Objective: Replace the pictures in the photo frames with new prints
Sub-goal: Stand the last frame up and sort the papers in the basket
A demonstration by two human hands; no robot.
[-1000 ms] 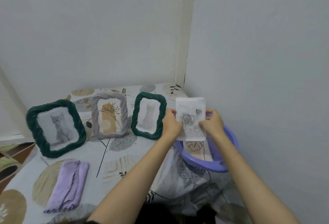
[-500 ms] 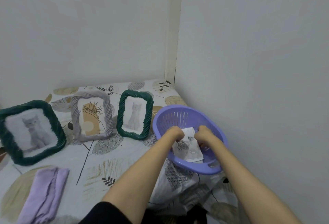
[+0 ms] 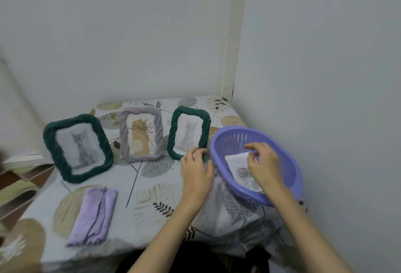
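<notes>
We're looking down at a table under a leaf-print cloth (image 3: 152,190), and three frames stand in a row across the back. At ten o'clock sits the big green frame (image 3: 78,148) with a grey kitten picture. At twelve is the lilac frame (image 3: 141,137), showing a drawn flower on tan shapes. Just right of it we have the small green frame (image 3: 189,135), another kitten inside.

The left hand (image 3: 196,169) is in front of that small green frame's lower right corner, fingers loosely curled. It's blurred there, so we cannot tell whether it grips the frame or only touches it.

Over at three o'clock is the purple basket (image 3: 280,196), tilted towards us, its near rim low. Inside lies the new print (image 3: 243,172), a white sheet with a grey rose, flat against the basket floor. The right hand (image 3: 263,160) hovers above the print's upper edge, thumb and fingers bent and close together. Whether they pinch the paper we can't make out.

Down at seven o'clock a folded lilac cloth (image 3: 94,217) rests on the table, well apart from both hands.
</notes>
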